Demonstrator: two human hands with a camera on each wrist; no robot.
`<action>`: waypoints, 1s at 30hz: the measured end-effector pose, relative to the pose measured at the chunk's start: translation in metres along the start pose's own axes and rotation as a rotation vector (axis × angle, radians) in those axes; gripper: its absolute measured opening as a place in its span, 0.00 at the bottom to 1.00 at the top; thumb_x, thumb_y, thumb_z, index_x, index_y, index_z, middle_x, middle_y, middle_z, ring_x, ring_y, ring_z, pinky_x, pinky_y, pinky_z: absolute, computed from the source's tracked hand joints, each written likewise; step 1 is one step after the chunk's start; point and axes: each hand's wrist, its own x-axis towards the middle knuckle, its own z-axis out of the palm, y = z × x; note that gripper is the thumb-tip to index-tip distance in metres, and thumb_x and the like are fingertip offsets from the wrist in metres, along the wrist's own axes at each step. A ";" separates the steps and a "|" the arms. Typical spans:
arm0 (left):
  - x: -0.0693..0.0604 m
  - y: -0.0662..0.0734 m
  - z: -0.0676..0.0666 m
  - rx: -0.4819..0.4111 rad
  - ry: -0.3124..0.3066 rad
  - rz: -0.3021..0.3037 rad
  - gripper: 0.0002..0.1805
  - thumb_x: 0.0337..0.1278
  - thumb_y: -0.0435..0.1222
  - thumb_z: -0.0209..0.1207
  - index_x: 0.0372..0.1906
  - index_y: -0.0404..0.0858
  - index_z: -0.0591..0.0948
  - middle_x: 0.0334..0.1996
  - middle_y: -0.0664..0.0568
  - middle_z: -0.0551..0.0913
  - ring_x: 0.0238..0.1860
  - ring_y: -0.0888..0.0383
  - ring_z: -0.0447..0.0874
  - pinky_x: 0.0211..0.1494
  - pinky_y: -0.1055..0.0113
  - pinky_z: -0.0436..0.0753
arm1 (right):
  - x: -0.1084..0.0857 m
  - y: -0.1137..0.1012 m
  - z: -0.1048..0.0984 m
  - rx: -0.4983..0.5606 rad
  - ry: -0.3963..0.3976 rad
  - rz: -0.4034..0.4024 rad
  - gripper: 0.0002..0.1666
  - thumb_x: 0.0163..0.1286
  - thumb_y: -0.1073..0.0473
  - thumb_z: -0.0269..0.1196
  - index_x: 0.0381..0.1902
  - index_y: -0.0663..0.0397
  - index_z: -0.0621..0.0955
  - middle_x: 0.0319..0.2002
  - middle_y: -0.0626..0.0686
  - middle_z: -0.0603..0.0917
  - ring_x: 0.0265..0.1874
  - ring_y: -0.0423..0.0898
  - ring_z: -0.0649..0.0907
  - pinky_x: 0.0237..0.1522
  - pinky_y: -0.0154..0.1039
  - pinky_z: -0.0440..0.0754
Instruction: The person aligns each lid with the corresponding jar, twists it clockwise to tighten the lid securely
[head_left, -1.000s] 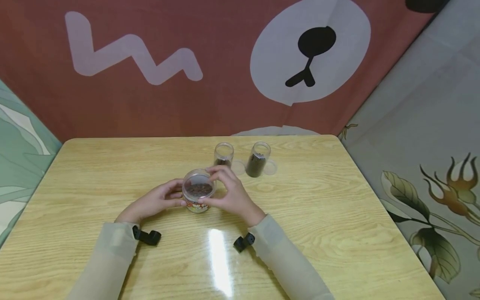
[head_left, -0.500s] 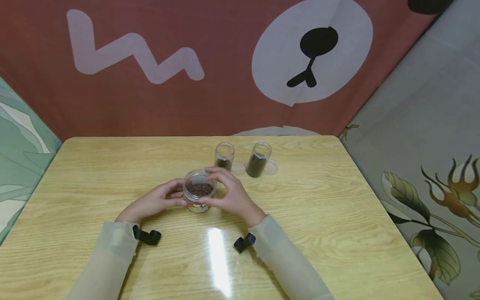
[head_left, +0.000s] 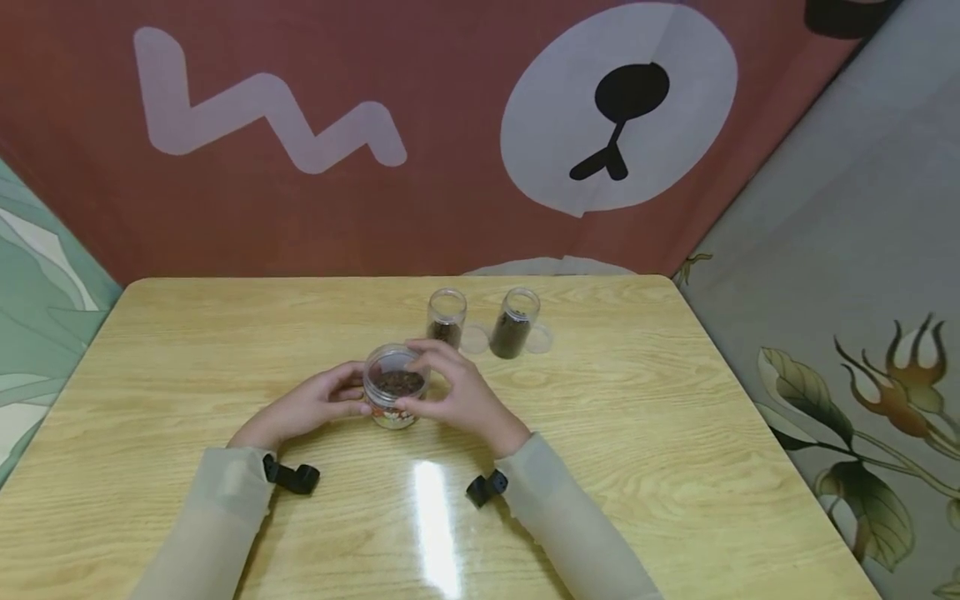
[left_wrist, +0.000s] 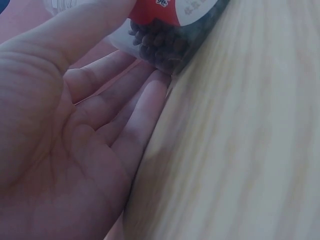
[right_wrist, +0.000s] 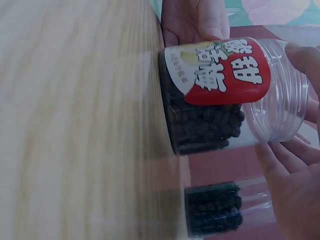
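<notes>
A clear plastic jar [head_left: 397,400] with a red and white label stands on the table, partly filled with dark bean-like pieces [right_wrist: 210,127]. My left hand [head_left: 311,406] holds its left side, thumb in front and fingers behind; in the left wrist view the fingertips reach the jar's base. My right hand [head_left: 465,396] grips the upper rim, thumb at the near side and fingers at the far side. One finger bends over the jar's mouth. Through the mouth the contents show brown. Whether a clear lid covers it, I cannot tell.
Behind my right hand stand two narrower clear jars, the left jar [head_left: 447,312] and the right jar [head_left: 513,325], both with dark contents. Beside them lie two clear round lids, the left lid [head_left: 475,339] and the right lid [head_left: 539,339]. A patterned cloth [head_left: 315,217] hangs behind the table [head_left: 637,433].
Both hands and the jar keep nearly the same place. A right finger now bends further over the mouth. The pale haze across the mouth a second ago has cleared, and the contents look sharper.
</notes>
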 end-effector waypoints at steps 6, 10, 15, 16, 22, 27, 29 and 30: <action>-0.001 0.005 -0.007 0.064 0.033 0.023 0.38 0.70 0.36 0.62 0.76 0.27 0.60 0.71 0.30 0.66 0.69 0.33 0.68 0.66 0.62 0.78 | 0.011 -0.007 -0.005 -0.035 -0.055 0.002 0.20 0.62 0.57 0.75 0.49 0.61 0.84 0.71 0.54 0.72 0.69 0.51 0.72 0.71 0.52 0.70; -0.003 0.004 -0.008 0.073 0.039 0.029 0.36 0.71 0.36 0.62 0.75 0.28 0.61 0.70 0.31 0.67 0.69 0.34 0.69 0.65 0.64 0.78 | 0.013 -0.009 -0.004 -0.019 -0.084 0.015 0.19 0.65 0.58 0.73 0.50 0.61 0.84 0.72 0.56 0.70 0.71 0.52 0.71 0.71 0.53 0.69; 0.001 -0.007 0.000 0.016 -0.005 0.069 0.35 0.71 0.35 0.61 0.75 0.28 0.61 0.71 0.31 0.66 0.69 0.34 0.69 0.64 0.66 0.79 | 0.002 -0.007 -0.004 -0.004 -0.078 0.047 0.19 0.65 0.57 0.73 0.50 0.60 0.84 0.72 0.54 0.70 0.70 0.53 0.72 0.70 0.58 0.70; 0.001 -0.010 0.001 0.008 -0.008 0.073 0.35 0.71 0.35 0.61 0.75 0.28 0.61 0.71 0.31 0.66 0.69 0.34 0.69 0.64 0.66 0.79 | 0.001 -0.006 -0.004 0.002 -0.077 0.051 0.20 0.64 0.57 0.73 0.50 0.60 0.83 0.72 0.54 0.71 0.69 0.53 0.72 0.70 0.59 0.70; 0.001 -0.012 0.002 0.033 0.005 0.089 0.35 0.70 0.36 0.62 0.75 0.30 0.63 0.69 0.33 0.69 0.68 0.36 0.71 0.66 0.63 0.78 | 0.000 -0.004 -0.001 0.035 -0.045 0.072 0.21 0.62 0.57 0.74 0.50 0.60 0.82 0.72 0.56 0.69 0.69 0.55 0.71 0.69 0.59 0.71; -0.001 -0.009 0.002 0.037 0.022 0.071 0.34 0.69 0.37 0.63 0.74 0.32 0.65 0.70 0.35 0.69 0.69 0.38 0.70 0.67 0.63 0.77 | 0.001 -0.007 0.002 0.143 -0.008 0.135 0.29 0.61 0.55 0.76 0.57 0.56 0.79 0.71 0.55 0.68 0.70 0.54 0.69 0.70 0.53 0.71; 0.000 -0.008 0.002 0.043 0.035 0.062 0.34 0.69 0.38 0.63 0.74 0.34 0.65 0.70 0.37 0.70 0.69 0.40 0.71 0.67 0.62 0.77 | 0.002 -0.008 0.002 0.170 0.008 0.167 0.34 0.61 0.55 0.77 0.62 0.55 0.77 0.69 0.53 0.69 0.69 0.53 0.70 0.70 0.51 0.71; 0.000 -0.008 0.002 0.047 0.042 0.059 0.34 0.69 0.39 0.64 0.75 0.35 0.65 0.70 0.38 0.70 0.70 0.40 0.71 0.67 0.62 0.77 | 0.003 -0.008 0.001 0.176 0.015 0.182 0.36 0.61 0.55 0.77 0.64 0.54 0.76 0.68 0.53 0.70 0.68 0.52 0.71 0.70 0.50 0.71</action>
